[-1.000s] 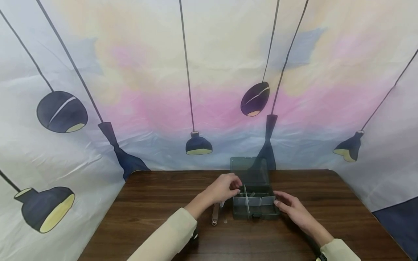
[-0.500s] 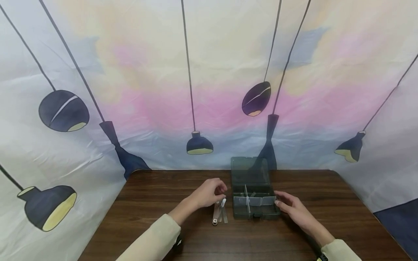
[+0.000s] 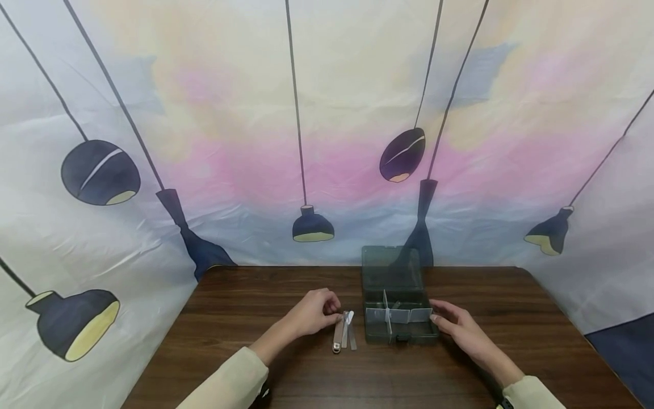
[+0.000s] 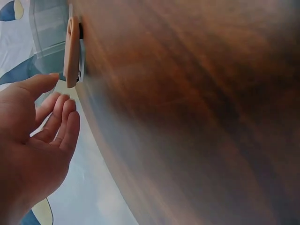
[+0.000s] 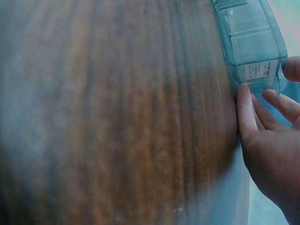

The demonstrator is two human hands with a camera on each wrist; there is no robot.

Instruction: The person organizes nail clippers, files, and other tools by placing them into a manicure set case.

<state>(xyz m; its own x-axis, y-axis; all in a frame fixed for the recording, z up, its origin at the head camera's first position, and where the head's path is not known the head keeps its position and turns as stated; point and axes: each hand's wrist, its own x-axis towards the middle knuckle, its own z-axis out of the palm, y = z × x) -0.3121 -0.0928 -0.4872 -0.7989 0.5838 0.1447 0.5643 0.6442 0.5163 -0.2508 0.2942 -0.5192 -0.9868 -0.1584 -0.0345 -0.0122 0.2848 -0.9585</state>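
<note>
A rose-gold nail clipper (image 3: 338, 337) lies on the table left of the box, with slim metal tools (image 3: 350, 328) beside it, one white-tipped. My left hand (image 3: 313, 313) is at the clipper's far end. In the left wrist view, its fingers are loosely bent, and the thumb tip is close to the clipper (image 4: 71, 54). My right hand (image 3: 467, 332) rests against the right side of a clear dark-green divided box (image 3: 418, 337). Its thumb is at the rim and its other fingers lie along the labelled end wall (image 5: 258, 71) in the right wrist view.
The box's clear lid (image 3: 388, 268) stands raised at the back. Pale dividers (image 3: 401, 315) split the inside into compartments, and a small piece lies in a rear one. Behind the brown wooden table (image 3: 265, 284) hangs a cloth backdrop (image 3: 245, 142) printed with lamps.
My left hand has moved left from the box's rear left compartment to the nail clipper, and the metal tools beside it have come into view. My right hand stays at the box's right side.
</note>
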